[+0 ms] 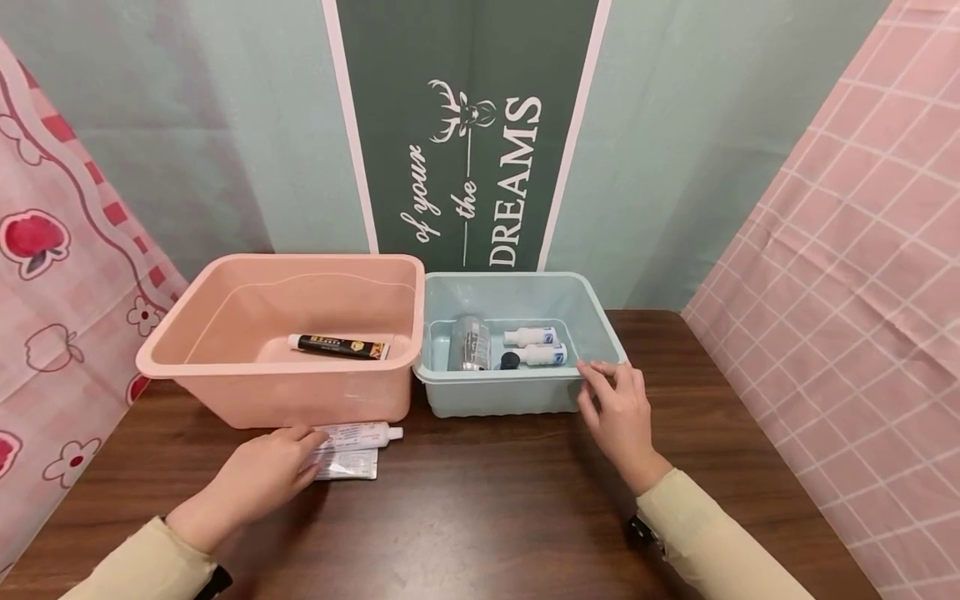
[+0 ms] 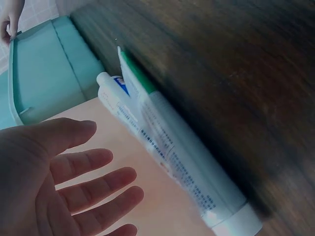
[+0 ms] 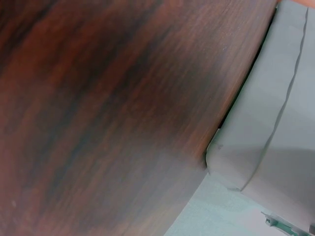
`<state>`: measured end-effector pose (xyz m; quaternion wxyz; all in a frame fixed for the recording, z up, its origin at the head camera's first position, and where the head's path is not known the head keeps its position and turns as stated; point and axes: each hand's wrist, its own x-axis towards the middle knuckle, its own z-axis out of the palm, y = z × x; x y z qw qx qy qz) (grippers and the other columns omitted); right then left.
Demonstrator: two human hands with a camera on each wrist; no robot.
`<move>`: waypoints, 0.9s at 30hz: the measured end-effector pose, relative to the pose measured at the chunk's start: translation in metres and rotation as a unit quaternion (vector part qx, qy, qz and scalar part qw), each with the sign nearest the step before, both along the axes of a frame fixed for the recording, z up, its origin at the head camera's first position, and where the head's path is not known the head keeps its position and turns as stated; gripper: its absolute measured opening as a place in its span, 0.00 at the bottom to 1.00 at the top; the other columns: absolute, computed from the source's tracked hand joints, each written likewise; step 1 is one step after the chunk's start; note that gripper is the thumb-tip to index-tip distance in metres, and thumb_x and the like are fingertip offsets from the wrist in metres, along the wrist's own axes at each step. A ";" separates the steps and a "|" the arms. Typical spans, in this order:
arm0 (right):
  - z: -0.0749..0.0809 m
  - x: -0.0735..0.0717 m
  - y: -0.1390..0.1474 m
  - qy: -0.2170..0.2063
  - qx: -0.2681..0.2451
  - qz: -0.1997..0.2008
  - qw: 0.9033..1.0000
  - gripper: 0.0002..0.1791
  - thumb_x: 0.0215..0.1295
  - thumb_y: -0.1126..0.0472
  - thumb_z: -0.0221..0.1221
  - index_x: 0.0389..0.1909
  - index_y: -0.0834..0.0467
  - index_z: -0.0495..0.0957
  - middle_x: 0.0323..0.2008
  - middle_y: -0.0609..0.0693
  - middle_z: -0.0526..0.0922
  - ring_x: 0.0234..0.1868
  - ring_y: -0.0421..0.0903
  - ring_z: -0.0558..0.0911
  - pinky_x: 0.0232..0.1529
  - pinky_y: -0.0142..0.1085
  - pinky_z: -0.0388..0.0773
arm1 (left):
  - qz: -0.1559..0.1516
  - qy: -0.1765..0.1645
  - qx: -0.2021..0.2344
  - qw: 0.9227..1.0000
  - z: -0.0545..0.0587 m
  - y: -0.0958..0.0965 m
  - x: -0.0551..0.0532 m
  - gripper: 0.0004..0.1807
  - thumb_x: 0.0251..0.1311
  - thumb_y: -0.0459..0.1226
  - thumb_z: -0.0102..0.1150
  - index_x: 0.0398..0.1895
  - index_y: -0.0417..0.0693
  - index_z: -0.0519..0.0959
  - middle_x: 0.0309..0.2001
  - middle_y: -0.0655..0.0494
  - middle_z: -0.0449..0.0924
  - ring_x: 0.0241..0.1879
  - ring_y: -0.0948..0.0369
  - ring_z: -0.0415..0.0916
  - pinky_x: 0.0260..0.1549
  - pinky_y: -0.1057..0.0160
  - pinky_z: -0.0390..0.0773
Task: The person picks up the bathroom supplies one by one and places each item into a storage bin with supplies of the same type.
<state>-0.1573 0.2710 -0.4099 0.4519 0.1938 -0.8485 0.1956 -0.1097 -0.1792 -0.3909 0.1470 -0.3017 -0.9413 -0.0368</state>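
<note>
In the head view, my left hand (image 1: 273, 467) is over the left ends of two white tubes at the foot of the pink bin (image 1: 277, 396). One tube (image 1: 356, 435) has red print and its cap to the right; the other tube (image 1: 348, 467) lies nearer me. The left wrist view shows this second tube's green flat end (image 2: 138, 73) and white cap (image 2: 238, 223), with my fingers loosely spread beside the tubes. At its front right corner, the light blue bin (image 1: 502, 396) is held by my right hand (image 1: 618, 408), fingertips over the rim and thumb against the outer wall.
A black tube (image 1: 341, 346) lies inside the pink bin. The blue bin contains a clear bottle (image 1: 472, 343), two small white bottles (image 1: 542, 356) and a dark round cap (image 1: 509, 361). Both bins stand side by side on the wooden table (image 1: 480, 517), before a hanging cloth (image 1: 675, 125).
</note>
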 end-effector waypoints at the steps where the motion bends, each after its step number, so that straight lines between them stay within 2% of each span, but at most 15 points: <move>1: 0.000 0.000 0.000 0.001 -0.001 0.000 1.000 0.16 0.55 0.63 0.52 0.43 0.61 0.82 0.38 0.60 0.76 0.34 0.61 0.71 0.53 0.60 0.66 | -0.001 0.000 0.001 1.000 -0.002 0.000 0.000 0.14 0.43 0.38 0.68 0.35 0.47 0.78 0.28 0.57 0.73 0.23 0.55 0.74 0.19 0.56 0.73; 4: -0.001 -0.001 0.000 0.006 -0.002 0.001 1.000 0.16 0.54 0.64 0.53 0.43 0.61 0.82 0.38 0.59 0.76 0.34 0.61 0.71 0.52 0.61 0.67 | 0.002 -0.014 -0.004 1.000 -0.006 0.000 -0.001 0.13 0.41 0.37 0.68 0.32 0.49 0.76 0.27 0.59 0.71 0.21 0.57 0.73 0.16 0.58 0.72; 9: -0.002 0.000 -0.001 0.012 -0.001 0.006 1.000 0.17 0.53 0.66 0.54 0.43 0.60 0.82 0.38 0.59 0.76 0.33 0.61 0.71 0.52 0.61 0.67 | 0.022 -0.051 -0.022 0.998 -0.009 0.000 0.000 0.13 0.41 0.37 0.68 0.33 0.49 0.77 0.29 0.58 0.73 0.24 0.56 0.75 0.17 0.58 0.72; 14: -0.004 -0.001 -0.001 0.006 0.005 0.006 1.000 0.17 0.58 0.61 0.50 0.43 0.61 0.82 0.38 0.60 0.76 0.34 0.61 0.70 0.54 0.59 0.66 | 0.035 -0.061 -0.031 0.997 -0.012 -0.002 -0.001 0.12 0.41 0.36 0.67 0.31 0.47 0.78 0.27 0.57 0.72 0.23 0.57 0.74 0.16 0.58 0.72; 19: -0.002 -0.002 -0.001 0.003 0.005 0.007 1.000 0.16 0.57 0.61 0.51 0.43 0.62 0.82 0.39 0.61 0.76 0.34 0.61 0.70 0.54 0.59 0.66 | 0.043 -0.081 -0.026 0.995 -0.011 -0.001 -0.003 0.13 0.40 0.36 0.67 0.31 0.46 0.75 0.26 0.56 0.70 0.23 0.56 0.72 0.16 0.58 0.72; 23: 0.000 -0.002 -0.001 -0.001 0.002 0.005 1.000 0.16 0.55 0.64 0.54 0.44 0.62 0.82 0.39 0.60 0.76 0.34 0.61 0.71 0.54 0.60 0.66 | 0.037 -0.109 -0.031 0.993 -0.012 0.002 -0.006 0.18 0.39 0.39 0.70 0.32 0.44 0.73 0.27 0.54 0.70 0.25 0.54 0.72 0.20 0.56 0.74; 27: 0.000 0.000 -0.001 0.001 -0.003 0.003 1.000 0.17 0.52 0.67 0.56 0.44 0.61 0.82 0.38 0.59 0.76 0.34 0.60 0.71 0.53 0.61 0.66 | 0.021 -0.160 -0.039 0.986 -0.015 0.003 -0.006 0.22 0.36 0.40 0.74 0.35 0.43 0.74 0.30 0.51 0.70 0.29 0.52 0.73 0.26 0.53 0.76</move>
